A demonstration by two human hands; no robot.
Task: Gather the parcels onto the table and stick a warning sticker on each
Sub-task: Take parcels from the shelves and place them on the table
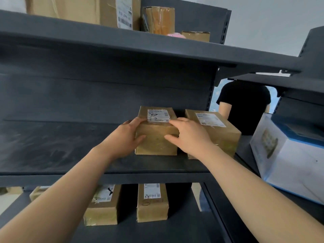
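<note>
Held parcel: a brown cardboard parcel [156,144] is set flat on the middle shelf [70,165] of a dark metal rack, towards its right end.
Left hand: the left hand [130,135] is clasped on the parcel's left side, with fingers laid over the top edge and the thumb pressed on the front face.
Right hand: the right hand [188,137] is clasped on the right side in the same manner, in the narrow gap beside the neighbouring parcel [222,132].
Key relation: the parcel is flanked by both hands, neither nearer. Its long axis appears to run away from the person, into the shelf. A straight pull towards the body is therefore called for, with the neighbour just beside on the right and bare shelf on the left.
Label on held parcel: a white shipping label [158,115] is stuck on the top face. A dark mark and lines of print are made out, but nothing can be read.
Other labels: a white label is borne by the neighbouring parcel, and a barcode label [124,14] by a tall carton on the top shelf. Neither is legible.
Lower parcels: two more labelled parcels [103,206] [152,202] are stood on the shelf below.
Table: not in view. No warning sticker is seen on the held parcel, so gathering is judged to be the step in hand.
</note>
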